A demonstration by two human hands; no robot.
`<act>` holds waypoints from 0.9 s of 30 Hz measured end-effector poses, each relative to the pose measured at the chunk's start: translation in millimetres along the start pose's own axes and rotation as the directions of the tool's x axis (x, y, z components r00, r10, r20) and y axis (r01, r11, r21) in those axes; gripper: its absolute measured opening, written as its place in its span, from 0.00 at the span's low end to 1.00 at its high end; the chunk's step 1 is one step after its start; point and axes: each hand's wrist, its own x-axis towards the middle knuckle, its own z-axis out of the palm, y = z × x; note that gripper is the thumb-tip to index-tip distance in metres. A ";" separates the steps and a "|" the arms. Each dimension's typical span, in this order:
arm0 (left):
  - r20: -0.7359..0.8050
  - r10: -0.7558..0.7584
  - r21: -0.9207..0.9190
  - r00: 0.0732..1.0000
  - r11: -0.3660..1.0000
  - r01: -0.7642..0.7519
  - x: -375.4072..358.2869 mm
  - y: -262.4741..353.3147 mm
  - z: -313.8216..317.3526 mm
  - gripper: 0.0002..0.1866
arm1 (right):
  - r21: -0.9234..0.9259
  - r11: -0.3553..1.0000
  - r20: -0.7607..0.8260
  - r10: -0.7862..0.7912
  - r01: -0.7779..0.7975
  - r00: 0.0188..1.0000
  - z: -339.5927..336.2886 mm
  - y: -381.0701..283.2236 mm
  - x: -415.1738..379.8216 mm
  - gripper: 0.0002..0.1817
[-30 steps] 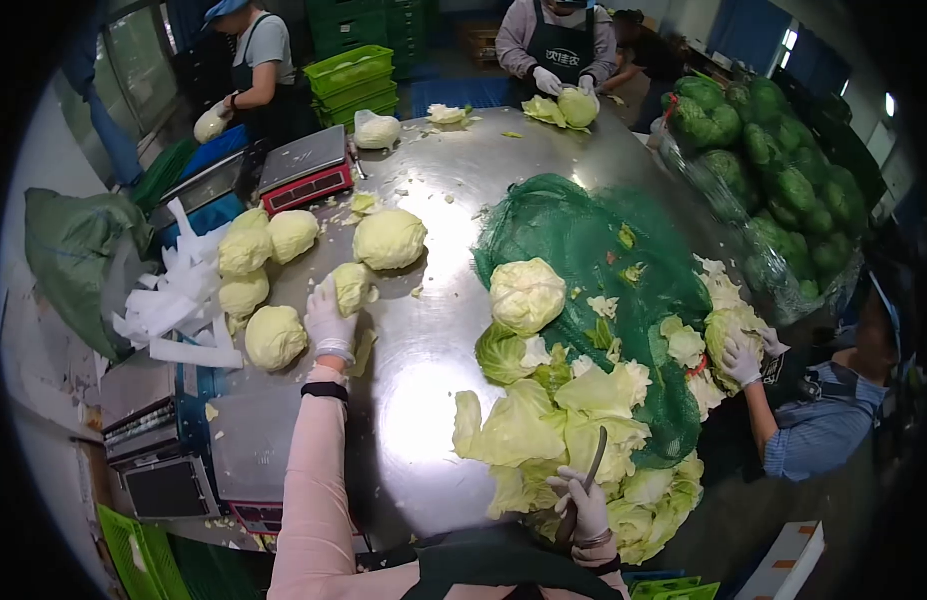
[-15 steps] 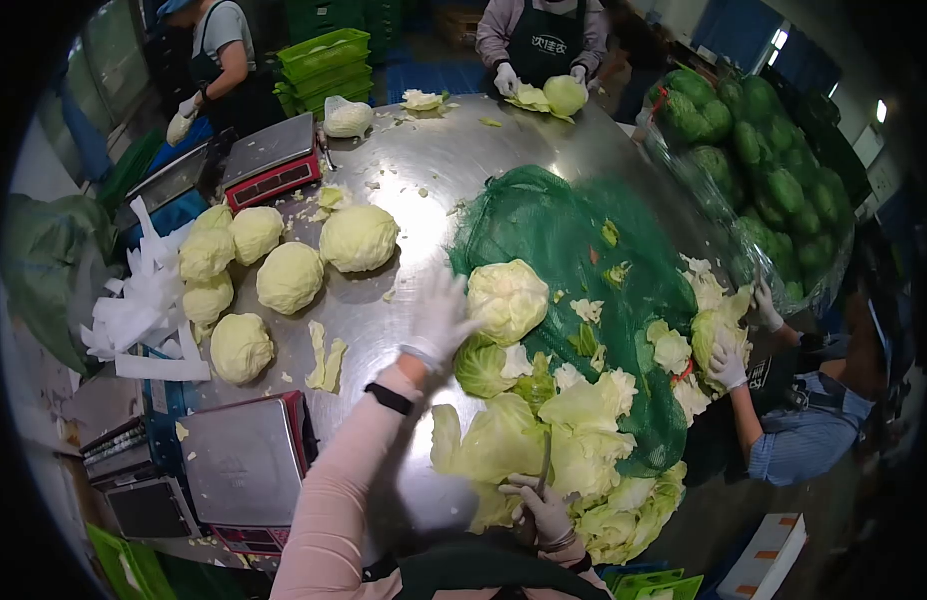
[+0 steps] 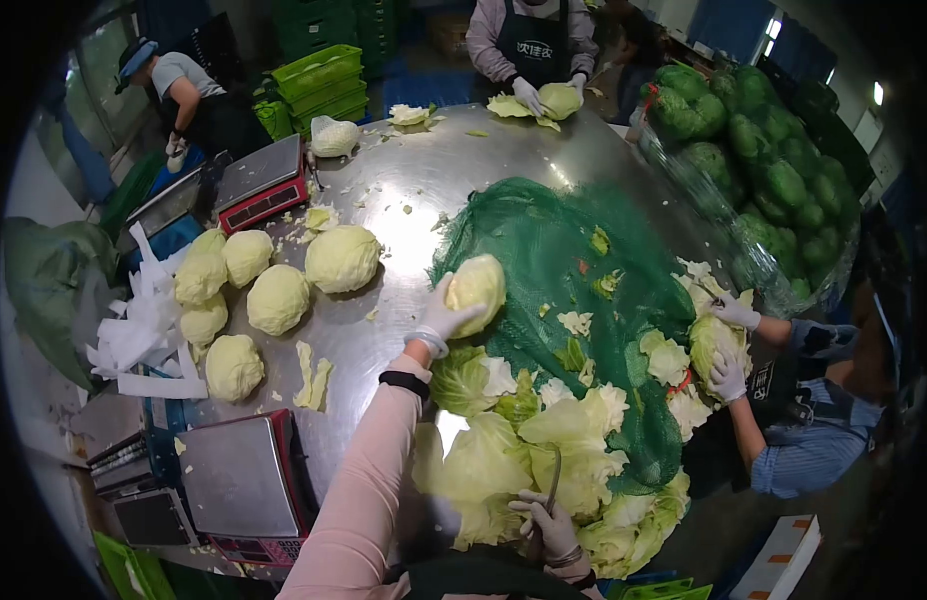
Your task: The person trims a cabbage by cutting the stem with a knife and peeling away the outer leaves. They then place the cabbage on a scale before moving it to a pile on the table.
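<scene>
My left hand [image 3: 446, 312], in a white glove, is wrapped round the left and lower side of a pale trimmed cabbage [image 3: 481, 285], which is tipped up at the edge of the green mesh netting [image 3: 544, 235]. Near the front of the table, my right hand [image 3: 552, 530] is closed round a knife [image 3: 556, 478] whose thin dark blade points up and away from me. Large loose cabbage leaves [image 3: 489, 455] lie around and beyond that hand. A greener piece of cabbage [image 3: 459, 382] rests just below my left wrist.
Several trimmed cabbages [image 3: 279, 300] stand at left, near two scales [image 3: 239, 475]. A co-worker's gloved hands [image 3: 729, 372] work on a cabbage at right; another person [image 3: 534, 55] handles one at the far edge. Bagged green cabbages [image 3: 774, 180] are piled at back right.
My left hand has gone from open beside the cabbage to gripping it, and the cabbage has turned and tilted left. My right hand keeps the knife. The far-left person has bent lower.
</scene>
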 end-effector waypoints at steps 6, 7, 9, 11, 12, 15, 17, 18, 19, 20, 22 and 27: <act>0.394 -0.214 -0.883 0.894 0.182 0.433 -50.0 42.7 -60.3 0.40 | 0.031 0.999 0.009 0.019 -0.020 1.000 11.7 -3.3 -3.6 0.17; 0.399 -0.153 -0.894 0.904 0.153 0.421 -61.2 40.4 -65.8 0.39 | 0.032 0.999 0.008 0.030 -0.030 1.000 14.2 -8.9 -4.5 0.17; 0.369 -0.085 -0.910 0.926 0.168 0.378 -90.5 46.8 -71.2 0.40 | -0.051 0.999 0.002 -0.009 0.009 1.000 20.7 -23.2 2.4 0.18; 0.286 -0.081 -0.905 0.955 0.305 0.297 -130.2 62.6 -70.7 0.40 | -0.138 0.986 0.018 -0.095 0.096 0.995 25.3 -31.3 13.7 0.21; 0.211 -0.067 -0.869 0.975 0.443 0.219 -147.7 64.6 -68.4 0.41 | -0.168 0.958 0.035 -0.228 0.230 0.973 41.5 -46.7 12.0 0.24; -0.077 0.036 -0.578 0.996 0.813 -0.074 -202.3 78.4 -54.4 0.47 | -0.158 0.885 0.067 -0.433 0.438 0.899 81.6 -69.8 12.2 0.37; -0.113 0.108 -0.306 0.988 0.942 -0.138 -235.7 85.8 -49.6 0.50 | -0.082 0.878 0.089 -0.464 0.471 0.881 103.1 -70.0 7.8 0.38; -0.133 0.199 0.007 0.971 0.980 -0.200 -248.9 90.2 -47.3 0.52 | 0.006 0.864 0.119 -0.501 0.503 0.857 106.8 -68.8 5.1 0.40; -0.131 0.301 0.154 0.945 0.947 -0.280 -260.8 98.7 -46.1 0.52 | 0.020 0.876 0.153 -0.479 0.482 0.864 104.3 -64.3 7.6 0.44; -0.117 0.299 0.144 0.947 0.949 -0.282 -270.5 106.4 -44.7 0.52 | 0.035 0.889 0.185 -0.455 0.457 0.871 103.1 -60.4 7.4 0.48; 0.027 0.338 0.481 0.941 0.820 -0.309 -292.2 119.7 -41.3 0.52 | -0.013 0.824 0.065 -0.564 0.566 0.823 107.9 -48.9 1.7 0.44; -0.029 0.122 0.070 0.992 0.990 -0.120 -312.1 101.5 -73.3 0.52 | 0.239 0.887 0.081 -0.423 0.394 0.903 96.2 -43.2 -17.9 0.31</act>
